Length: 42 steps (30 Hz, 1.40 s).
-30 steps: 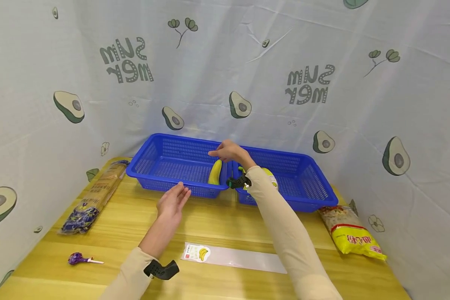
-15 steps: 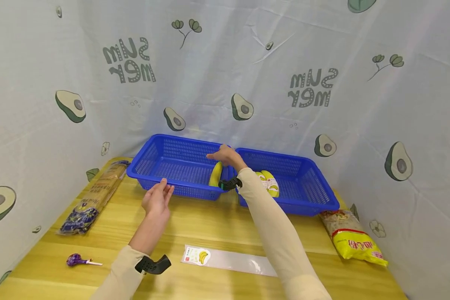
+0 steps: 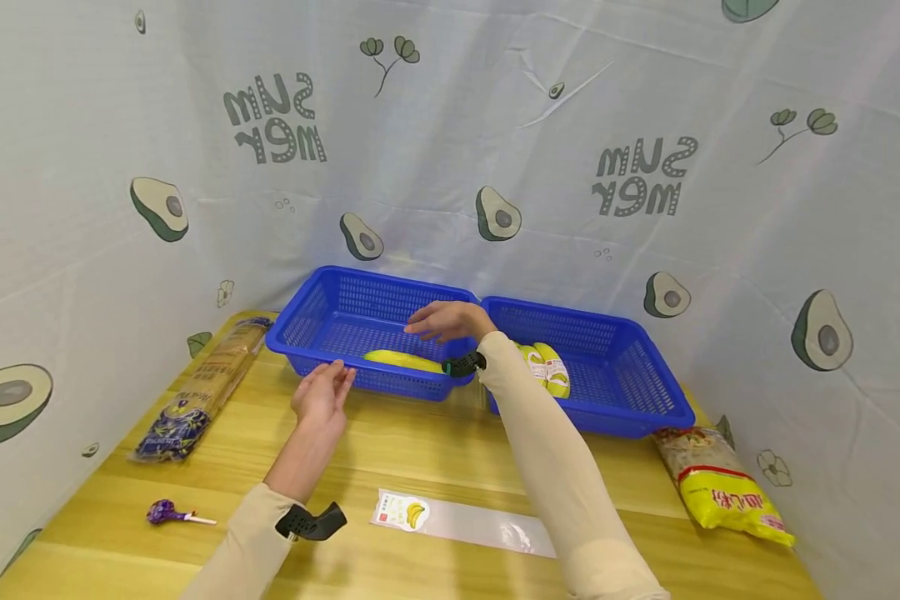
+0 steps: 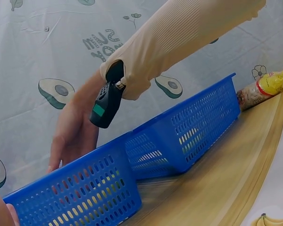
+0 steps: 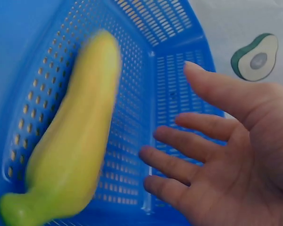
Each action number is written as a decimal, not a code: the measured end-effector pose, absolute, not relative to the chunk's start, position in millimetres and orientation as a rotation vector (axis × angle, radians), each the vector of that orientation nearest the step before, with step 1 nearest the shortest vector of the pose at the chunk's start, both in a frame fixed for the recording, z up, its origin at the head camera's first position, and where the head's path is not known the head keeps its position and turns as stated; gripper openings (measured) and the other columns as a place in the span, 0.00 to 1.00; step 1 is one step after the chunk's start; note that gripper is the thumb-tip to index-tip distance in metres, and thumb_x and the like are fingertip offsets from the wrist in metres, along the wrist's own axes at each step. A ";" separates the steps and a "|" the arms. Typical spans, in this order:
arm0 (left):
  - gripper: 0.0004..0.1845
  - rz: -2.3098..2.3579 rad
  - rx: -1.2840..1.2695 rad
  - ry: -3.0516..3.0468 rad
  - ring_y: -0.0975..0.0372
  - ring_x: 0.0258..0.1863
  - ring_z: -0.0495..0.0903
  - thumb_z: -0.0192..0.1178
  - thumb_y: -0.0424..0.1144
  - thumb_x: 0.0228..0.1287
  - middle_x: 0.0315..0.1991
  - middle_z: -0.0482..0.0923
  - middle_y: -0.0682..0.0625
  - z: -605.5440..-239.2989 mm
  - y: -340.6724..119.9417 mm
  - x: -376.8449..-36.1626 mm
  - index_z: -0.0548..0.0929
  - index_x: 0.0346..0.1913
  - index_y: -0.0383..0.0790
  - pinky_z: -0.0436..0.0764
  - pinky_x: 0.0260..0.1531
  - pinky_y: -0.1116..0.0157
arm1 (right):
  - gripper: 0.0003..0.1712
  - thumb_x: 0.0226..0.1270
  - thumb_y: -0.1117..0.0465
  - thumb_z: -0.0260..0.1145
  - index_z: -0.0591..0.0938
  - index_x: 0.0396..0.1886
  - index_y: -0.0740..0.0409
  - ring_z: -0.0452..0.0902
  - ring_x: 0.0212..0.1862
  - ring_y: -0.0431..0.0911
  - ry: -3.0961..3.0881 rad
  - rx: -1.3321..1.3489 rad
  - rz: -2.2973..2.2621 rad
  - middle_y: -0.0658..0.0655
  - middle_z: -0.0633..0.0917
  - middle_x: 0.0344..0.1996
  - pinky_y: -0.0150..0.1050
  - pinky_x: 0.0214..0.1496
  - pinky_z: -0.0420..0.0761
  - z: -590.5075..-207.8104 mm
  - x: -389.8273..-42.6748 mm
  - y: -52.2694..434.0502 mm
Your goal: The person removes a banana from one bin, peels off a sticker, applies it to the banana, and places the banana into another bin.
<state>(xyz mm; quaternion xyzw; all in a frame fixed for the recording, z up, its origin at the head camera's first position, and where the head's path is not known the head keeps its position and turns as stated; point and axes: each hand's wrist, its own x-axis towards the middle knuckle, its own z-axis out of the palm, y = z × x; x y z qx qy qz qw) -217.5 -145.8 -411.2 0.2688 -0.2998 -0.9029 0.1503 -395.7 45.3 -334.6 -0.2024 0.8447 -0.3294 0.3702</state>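
Observation:
A yellow banana [image 3: 403, 361] with a greenish stem end lies along the front wall of the left blue basket [image 3: 375, 275]. In the right wrist view this banana [image 5: 80, 117] is slightly blurred and apart from the fingers. My right hand [image 3: 450, 320] hovers over that basket, fingers spread and holding nothing. At the basket's front wall is my left hand [image 3: 321, 408], its fingers loosely bent close to the rim. Only a small part of my left hand [image 4: 0, 212] enters the left wrist view, so whether it touches the rim is hard to tell.
A right blue basket [image 3: 630, 329] adjoins the left one and holds labelled bananas [image 3: 547, 367]. On the wooden table lie a clear sleeve with a banana label [image 3: 457, 521], a lollipop [image 3: 168, 512], a long noodle packet [image 3: 206, 387] and a yellow-ended bag [image 3: 727, 487].
The banana has tipped from leaning upright to lying sideways along the basket's front. My right hand has opened away from it. My left hand has slid left along the rim.

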 end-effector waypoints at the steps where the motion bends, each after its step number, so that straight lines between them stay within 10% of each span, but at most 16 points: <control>1: 0.13 -2.597 0.771 -0.860 0.64 0.37 0.82 0.65 0.25 0.74 0.33 0.79 0.52 -411.1 -145.5 -217.5 0.71 0.45 0.41 0.87 0.56 0.69 | 0.38 0.86 0.53 0.62 0.62 0.86 0.61 0.62 0.82 0.60 2.185 -0.547 -0.812 0.64 0.66 0.82 0.57 0.85 0.62 -333.0 -395.1 46.5; 14: 0.12 -2.619 0.766 -0.854 0.65 0.31 0.83 0.66 0.24 0.73 0.28 0.81 0.53 -410.0 -145.0 -218.0 0.72 0.39 0.39 0.88 0.55 0.69 | 0.30 0.79 0.65 0.69 0.76 0.76 0.65 0.83 0.66 0.58 2.219 -0.567 -0.687 0.66 0.84 0.66 0.51 0.69 0.84 -333.7 -402.7 54.0; 42: 0.12 -2.642 0.777 -0.863 0.65 0.32 0.84 0.67 0.25 0.73 0.27 0.82 0.52 -413.8 -147.8 -221.0 0.72 0.44 0.39 0.88 0.51 0.70 | 0.21 0.73 0.66 0.75 0.87 0.63 0.60 0.88 0.57 0.50 2.149 -0.581 -0.615 0.57 0.92 0.51 0.48 0.67 0.85 -359.3 -425.2 33.9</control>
